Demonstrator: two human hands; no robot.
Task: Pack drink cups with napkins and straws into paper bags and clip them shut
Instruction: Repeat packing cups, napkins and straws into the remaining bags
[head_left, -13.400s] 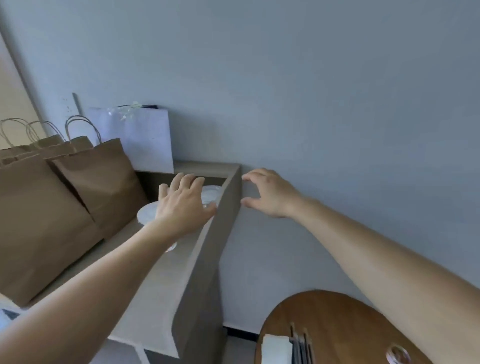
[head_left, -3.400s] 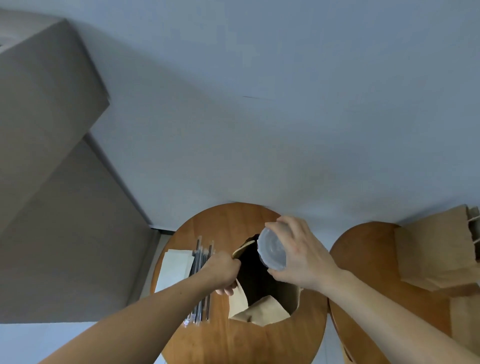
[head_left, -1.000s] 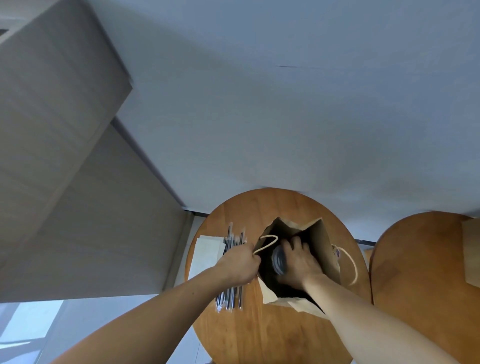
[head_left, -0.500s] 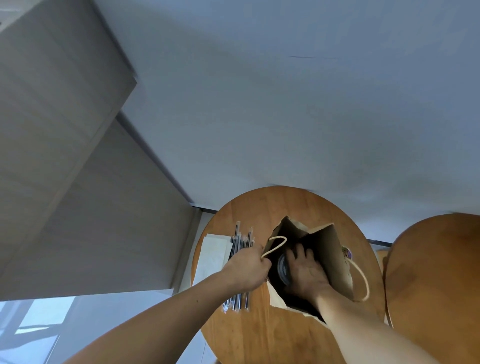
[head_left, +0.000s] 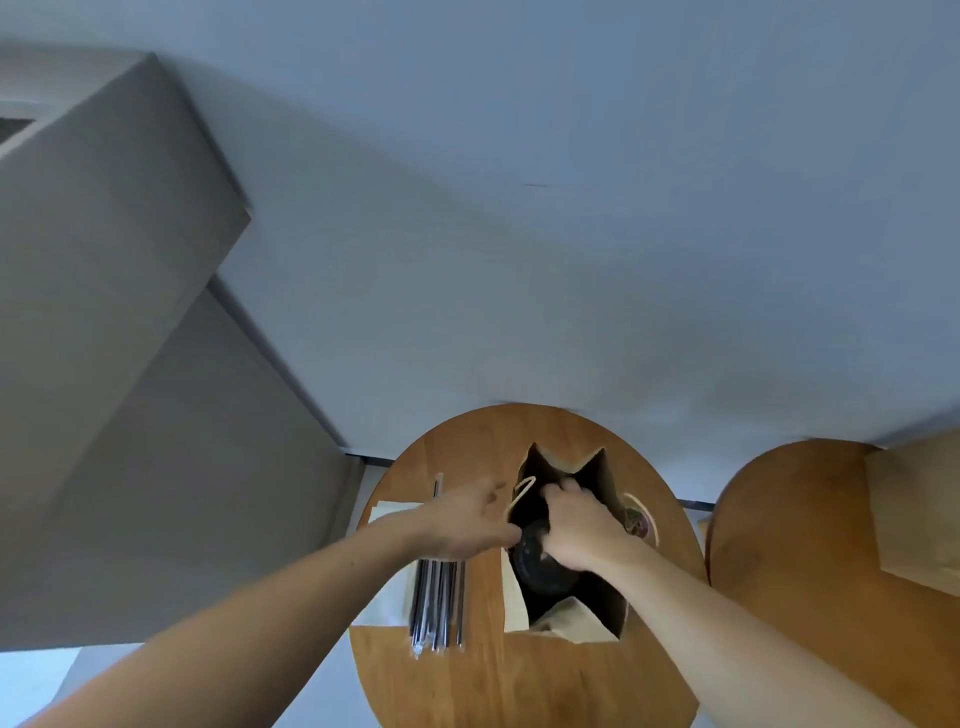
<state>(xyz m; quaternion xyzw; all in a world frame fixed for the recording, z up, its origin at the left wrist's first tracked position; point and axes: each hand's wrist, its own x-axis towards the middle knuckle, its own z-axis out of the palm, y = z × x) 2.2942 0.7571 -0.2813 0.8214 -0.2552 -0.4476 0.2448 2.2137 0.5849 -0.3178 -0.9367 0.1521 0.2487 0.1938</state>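
Observation:
An open brown paper bag (head_left: 563, 626) stands on a round wooden table (head_left: 519, 680). Deep inside it sits a drink cup (head_left: 535, 564), its dark lid facing up. My right hand (head_left: 579, 527) is over the bag's mouth with fingers loosely bent toward the far side; nothing shows in it and it is clear of the cup. My left hand (head_left: 467, 525) lies at the bag's left rim beside the handle loop (head_left: 522, 491), its fingers loosened and its thumb touching the rim. Wrapped straws (head_left: 439, 603) lie on white napkins (head_left: 382, 608) left of the bag.
A small round dark object (head_left: 639, 522) lies right of the bag under its other handle. A second wooden table (head_left: 810, 597) at the right carries another brown bag (head_left: 914, 514). A grey cabinet (head_left: 114, 364) fills the left; a wall stands behind.
My right hand has risen from the cup to the bag's mouth, leaving the cup inside. My left hand's grip on the rim has loosened.

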